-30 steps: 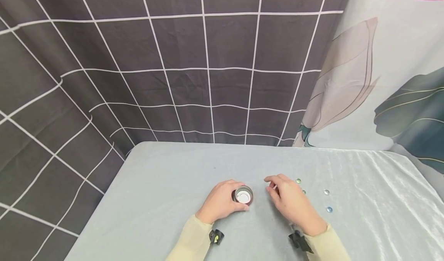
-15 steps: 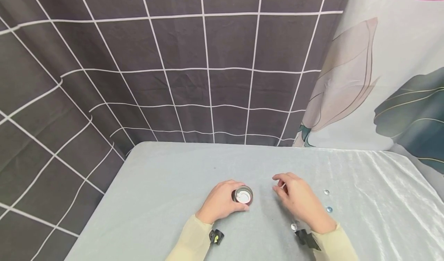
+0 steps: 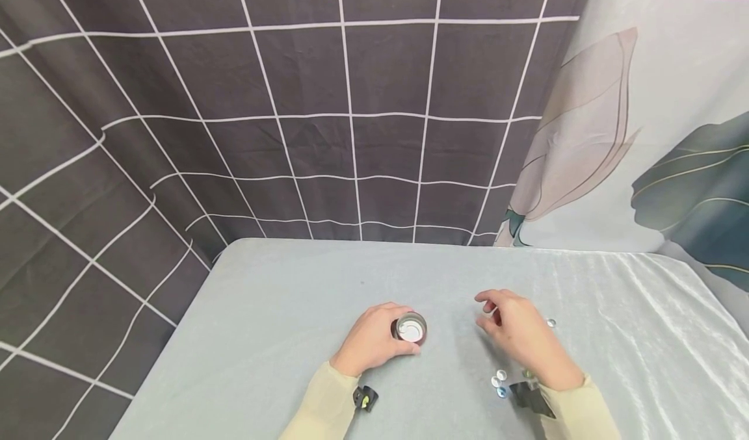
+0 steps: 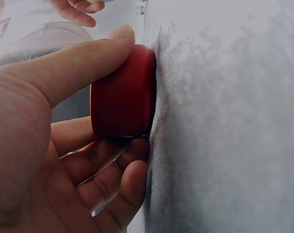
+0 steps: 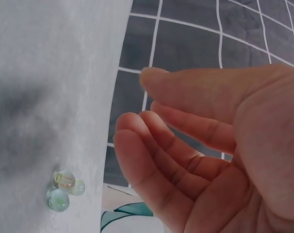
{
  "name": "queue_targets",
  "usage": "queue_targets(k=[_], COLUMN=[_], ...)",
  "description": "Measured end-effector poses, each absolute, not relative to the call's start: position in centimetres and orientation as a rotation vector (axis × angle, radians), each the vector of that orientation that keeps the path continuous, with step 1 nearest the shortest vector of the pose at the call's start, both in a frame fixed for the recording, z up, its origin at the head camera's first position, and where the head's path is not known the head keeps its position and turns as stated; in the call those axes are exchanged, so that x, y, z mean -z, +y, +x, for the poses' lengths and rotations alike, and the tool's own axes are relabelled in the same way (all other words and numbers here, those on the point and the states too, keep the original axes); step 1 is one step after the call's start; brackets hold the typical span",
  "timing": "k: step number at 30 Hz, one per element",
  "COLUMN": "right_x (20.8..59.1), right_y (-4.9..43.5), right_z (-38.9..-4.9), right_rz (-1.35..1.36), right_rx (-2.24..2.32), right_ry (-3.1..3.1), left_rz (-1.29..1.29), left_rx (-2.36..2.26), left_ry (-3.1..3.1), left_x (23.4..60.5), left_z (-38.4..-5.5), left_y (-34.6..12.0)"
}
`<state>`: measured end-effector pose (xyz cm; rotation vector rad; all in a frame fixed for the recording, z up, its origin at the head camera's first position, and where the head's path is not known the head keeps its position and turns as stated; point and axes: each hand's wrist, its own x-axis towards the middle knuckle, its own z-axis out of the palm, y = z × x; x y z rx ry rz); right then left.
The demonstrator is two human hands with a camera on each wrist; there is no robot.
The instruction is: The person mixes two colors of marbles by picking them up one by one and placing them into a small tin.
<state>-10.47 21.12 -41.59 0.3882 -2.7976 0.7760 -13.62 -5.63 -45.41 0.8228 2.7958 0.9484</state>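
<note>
My left hand [image 3: 374, 339] grips a small round red cup [image 4: 122, 92] from its left side, thumb on the near side and fingers round the far side. It stands upright on the cloth; from above, the head view shows its grey inside and pale bottom. To the right, my right hand [image 3: 517, 329] hovers over the cloth with loosely curled fingers and nothing between thumb and fingertips. Below its wrist lie several glass marbles, among them a clear marble [image 3: 501, 375] and a blue marble [image 3: 501, 392]. A greenish marble [image 3: 528, 374] is partly hidden by the right wrist.
Another clear marble [image 3: 551, 322] lies right of the right hand. Light grey cloth [image 3: 281, 310] covers the table. A dark gridded curtain [image 3: 386, 147] hangs behind it, and a leaf-patterned curtain [image 3: 661, 102] at the right.
My right hand has moved to the right, uncovering marbles by its wrist and covering others. The left hand and the red cup have stayed in place.
</note>
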Motion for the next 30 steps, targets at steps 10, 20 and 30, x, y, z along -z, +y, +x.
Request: queue_targets(k=[10, 20, 30], right_x=[41.6, 42.0, 42.1], right_y=[22.0, 23.1, 23.8], right_z=[-10.4, -10.7, -10.6], right_rz=[0.322, 0.279, 0.253], right_rx=[-0.797, -0.78, -0.763], right_ry=[-2.886, -2.919, -2.974], left_rz=[0.794, 0.8, 0.795], left_rx=[-0.96, -0.958, -0.968], left_ry=[2.788, 2.781, 2.779], left_x=[45.2, 45.0, 45.1], left_z=[-13.6, -13.5, -13.5], left_y=[-5.6, -5.6, -5.7])
